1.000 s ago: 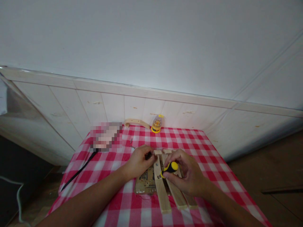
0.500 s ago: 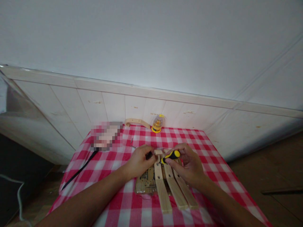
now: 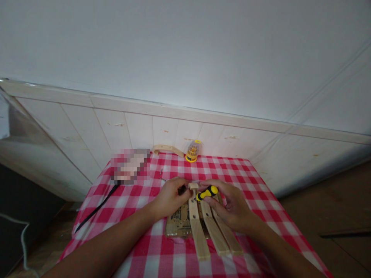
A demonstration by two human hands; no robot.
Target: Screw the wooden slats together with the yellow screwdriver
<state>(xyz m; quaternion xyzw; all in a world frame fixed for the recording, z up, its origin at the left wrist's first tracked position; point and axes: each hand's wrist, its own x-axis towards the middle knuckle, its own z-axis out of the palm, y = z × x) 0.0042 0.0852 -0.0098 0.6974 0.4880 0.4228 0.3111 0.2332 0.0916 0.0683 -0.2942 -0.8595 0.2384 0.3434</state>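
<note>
My right hand (image 3: 230,206) is closed round a short yellow-and-black screwdriver (image 3: 207,193). The tool lies at a slant, its lower end at a hole in the leftmost curved wooden piece (image 3: 198,235). At that piece's hooked far end my left hand (image 3: 174,195) pinches the wood, fingertips partly hidden. Two similar pieces, a middle wooden piece (image 3: 215,235) and a right wooden piece (image 3: 228,233), lie alongside, their far ends partly covered by my right hand. All three rest across a brown printed pad (image 3: 176,226) that looks wrapped in clear plastic.
Against the white panelled wall stand another curved wooden piece (image 3: 168,148) and a clear bit holder with a yellow base (image 3: 193,152). Small metal parts (image 3: 161,174) lie beyond my left hand. A blurred-out object with a black strap (image 3: 98,210) is at left on the checked tablecloth (image 3: 147,247).
The screwdriver's handle has turned slightly and shifted a little left and down, with the fingers of my right hand moving along it. My left hand stays in place.
</note>
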